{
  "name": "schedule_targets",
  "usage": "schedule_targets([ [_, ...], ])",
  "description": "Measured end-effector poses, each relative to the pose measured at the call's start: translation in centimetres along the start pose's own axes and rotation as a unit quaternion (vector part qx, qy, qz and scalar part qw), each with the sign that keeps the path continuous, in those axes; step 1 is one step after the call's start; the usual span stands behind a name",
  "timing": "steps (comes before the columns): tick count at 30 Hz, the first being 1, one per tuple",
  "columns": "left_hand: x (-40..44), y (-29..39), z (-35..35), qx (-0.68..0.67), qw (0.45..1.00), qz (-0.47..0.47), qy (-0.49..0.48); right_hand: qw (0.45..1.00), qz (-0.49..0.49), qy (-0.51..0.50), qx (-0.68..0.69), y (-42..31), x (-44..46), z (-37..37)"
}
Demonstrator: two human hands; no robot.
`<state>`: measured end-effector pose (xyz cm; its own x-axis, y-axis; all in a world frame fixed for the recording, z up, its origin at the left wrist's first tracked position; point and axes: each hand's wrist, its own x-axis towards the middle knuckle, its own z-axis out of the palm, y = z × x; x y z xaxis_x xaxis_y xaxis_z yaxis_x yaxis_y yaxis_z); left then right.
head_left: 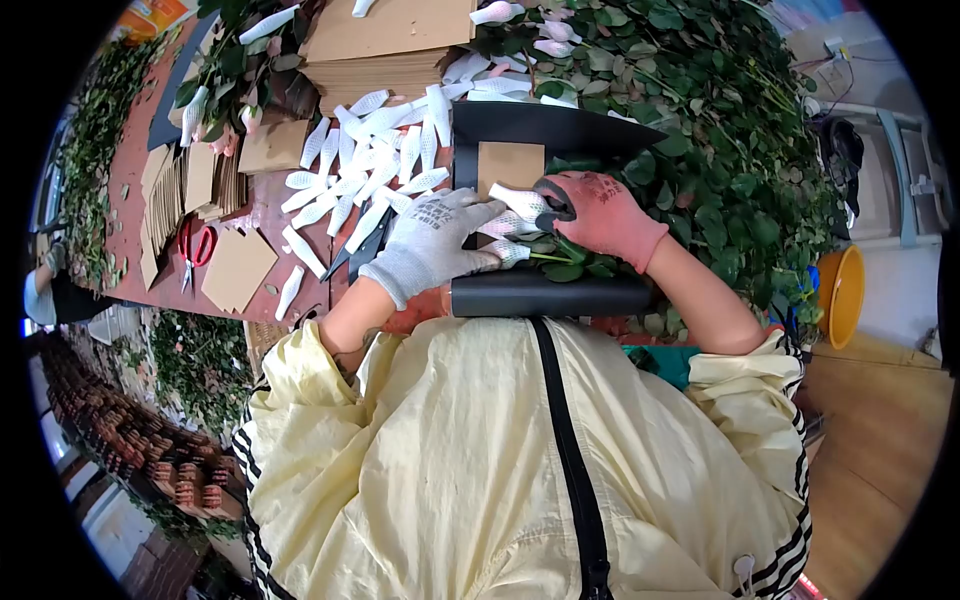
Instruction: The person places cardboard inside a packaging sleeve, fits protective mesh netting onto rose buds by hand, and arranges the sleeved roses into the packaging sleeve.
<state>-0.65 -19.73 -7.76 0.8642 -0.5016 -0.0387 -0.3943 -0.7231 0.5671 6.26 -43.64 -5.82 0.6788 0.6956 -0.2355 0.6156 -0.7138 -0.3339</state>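
My left hand, in a grey-white glove, rests with thumb and fingers apart against the sleeved heads of a few roses. My right hand, in a pink-red glove with dark fingertips, curls around a rose whose bud wears a white mesh sleeve. Just below lies another sleeved rose, its green stem running right. Under these flowers spreads a black sheet, with a brown cardboard piece on it above the buds. A black roll-like edge runs along the front.
Loose white mesh sleeves are heaped left of the sheet. Red-handled scissors lie near cardboard pieces. A cardboard stack stands behind. Leafy rose stems cover the right side. A yellow bucket is beyond.
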Motion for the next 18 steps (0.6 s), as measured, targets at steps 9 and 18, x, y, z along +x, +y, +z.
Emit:
schedule_targets([
  [9, 0.0, 0.1, 0.2, 0.027, 0.999, 0.027, -0.003, 0.987, -0.036, 0.147, -0.051, 0.0, 0.8, -1.7],
  [18, -0.2, 0.3, 0.3, 0.126, 0.99, 0.051, 0.04, 0.997, -0.046, 0.049, -0.038, -0.5, 1.5, 1.5],
])
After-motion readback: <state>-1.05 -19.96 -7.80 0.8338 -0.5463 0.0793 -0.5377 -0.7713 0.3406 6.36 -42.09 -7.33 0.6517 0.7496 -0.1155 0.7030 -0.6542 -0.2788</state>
